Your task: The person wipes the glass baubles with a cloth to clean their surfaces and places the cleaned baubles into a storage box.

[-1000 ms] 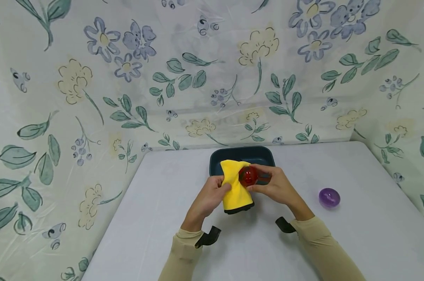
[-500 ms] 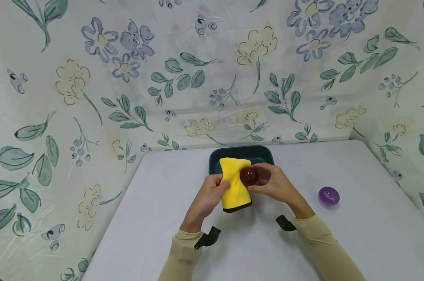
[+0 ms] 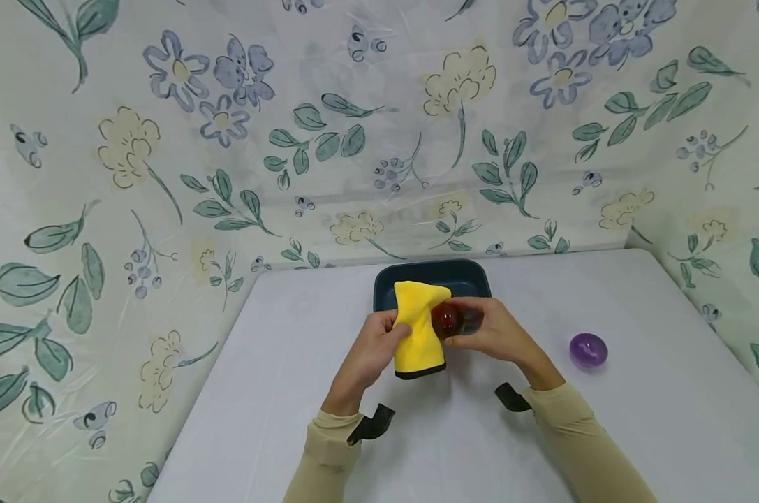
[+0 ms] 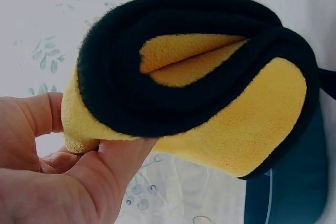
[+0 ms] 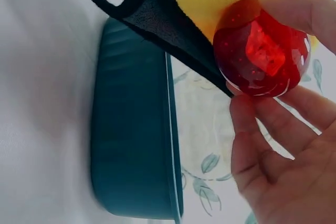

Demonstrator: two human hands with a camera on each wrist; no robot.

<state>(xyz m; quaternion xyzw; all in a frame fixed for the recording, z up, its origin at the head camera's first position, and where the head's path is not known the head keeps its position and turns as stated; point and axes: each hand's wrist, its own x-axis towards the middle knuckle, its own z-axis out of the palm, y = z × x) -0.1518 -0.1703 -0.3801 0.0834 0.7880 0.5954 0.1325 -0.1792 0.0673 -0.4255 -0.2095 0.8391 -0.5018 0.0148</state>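
Overhead, the left hand [image 3: 373, 347] grips a folded yellow cloth [image 3: 419, 328] above the counter [image 3: 278, 391], and the right hand [image 3: 489, 334] pinches a red ball [image 3: 445, 319] against the cloth, just in front of a dark tray [image 3: 433, 274]. A purple ball [image 3: 588, 350] lies well apart on the right.

Next, the left wrist view shows the fingers [image 4: 105, 166] curled round the cloth [image 4: 252, 124] with its black edge.

Finally, the right wrist view shows the fingers [image 5: 252, 129] holding the red ball [image 5: 261, 47] beside the tray [image 5: 131, 129].
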